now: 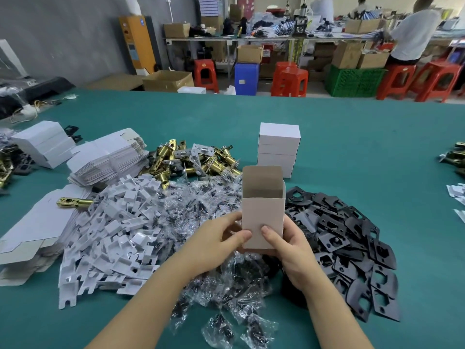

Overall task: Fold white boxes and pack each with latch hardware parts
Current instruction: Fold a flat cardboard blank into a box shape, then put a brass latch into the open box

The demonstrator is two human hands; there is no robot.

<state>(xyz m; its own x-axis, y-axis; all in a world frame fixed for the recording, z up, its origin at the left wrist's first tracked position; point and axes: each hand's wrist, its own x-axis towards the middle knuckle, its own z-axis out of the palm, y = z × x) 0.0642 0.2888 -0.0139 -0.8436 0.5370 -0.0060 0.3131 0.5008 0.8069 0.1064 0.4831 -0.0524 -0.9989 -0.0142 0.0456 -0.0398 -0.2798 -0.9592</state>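
Note:
I hold a white box (261, 212) upright above the parts, its top flap open and its brown inside empty. My left hand (219, 244) grips its lower left side and my right hand (289, 250) its lower right, both thumbs on the front face. Under my hands lies a heap of clear bags of dark screws (201, 210). Black strike plates (352, 238) spread to the right, white card inserts (118, 222) to the left. Brass latch bolts (191, 159) are piled behind. Flat unfolded boxes (110, 157) are stacked at the left.
A stack of closed white boxes (278, 147) stands just behind the held box on the green table (377, 152). More flat boxes (32, 235) with one brass latch (75, 202) lie at the near left. A person (412, 34) sits at a far bench among red stools.

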